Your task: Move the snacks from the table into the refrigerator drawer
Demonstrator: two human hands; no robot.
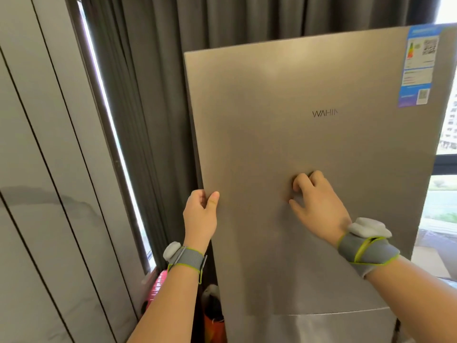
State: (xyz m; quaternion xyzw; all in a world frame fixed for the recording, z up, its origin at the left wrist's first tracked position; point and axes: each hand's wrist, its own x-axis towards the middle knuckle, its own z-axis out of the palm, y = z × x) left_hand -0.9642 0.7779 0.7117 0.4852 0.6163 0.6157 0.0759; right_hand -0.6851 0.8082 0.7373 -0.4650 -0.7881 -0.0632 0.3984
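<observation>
In front of the dark grey curtain (153, 70) stands a tall, brushed-metal refrigerator (309, 144), and its upper door fills most of the view. A brand name is printed near the middle of that door, and a blue energy label (419, 68) sticks to its top right corner. Below the upper door, a seam marks the start of a lower silver panel (333, 326).

The left hand (201, 214) grips the left edge of the upper door: its fingers (199, 195) curl around behind the edge, out of sight, while the thumb lies flat on the front face. The right hand (316, 201) rests against the front of the door, lower middle, with its fingers (303, 181) bent and bunched together, knuckles toward the metal, and the thumb sticking out to the left. It holds nothing. Both wrists wear grey straps with green trim and a white device.

No snacks and no drawer can be seen; the refrigerator's inside is hidden behind the door, and whether the door is slightly ajar cannot be told.

To the left stands a pale panelled wall (49, 169) beside a narrow window strip. Near the floor, between wall and refrigerator, sit a pink object (158, 285) and something orange (215, 325).
</observation>
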